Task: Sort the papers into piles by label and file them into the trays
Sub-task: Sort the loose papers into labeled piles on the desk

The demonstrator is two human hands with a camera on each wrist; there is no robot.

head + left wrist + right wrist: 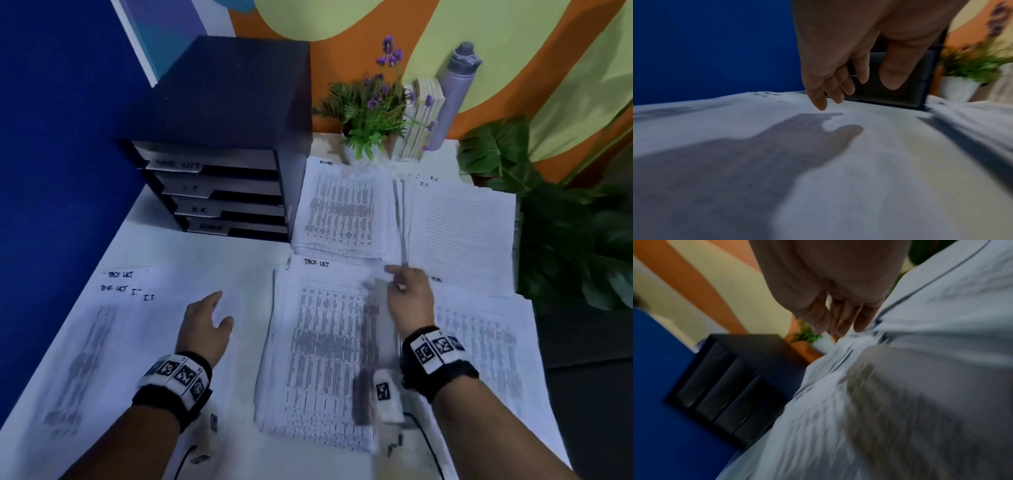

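Sorted paper piles lie on the white table [212, 260]: an ADMIN pile [342, 212], an I.T. pile [459, 233], a TASK LIST pile [318, 342] and one more pile [489, 359] at the right. A mixed stack [102, 342] lies at the left. My right hand [392, 279] pinches the top edge of a blurred sheet [375, 346] above the right side of the TASK LIST pile; in the right wrist view its fingertips [838, 331] meet that sheet [900, 386]. My left hand [222, 308] hovers open over the mixed stack [818, 162], holding nothing. The black tray unit [219, 192] has several labelled drawers.
A potted purple-flowered plant [370, 116], some books [421, 120] and a grey bottle [452, 96] stand behind the piles. Large green leaves [565, 233] hang beside the table's right edge. A blue wall [61, 154] bounds the left side.
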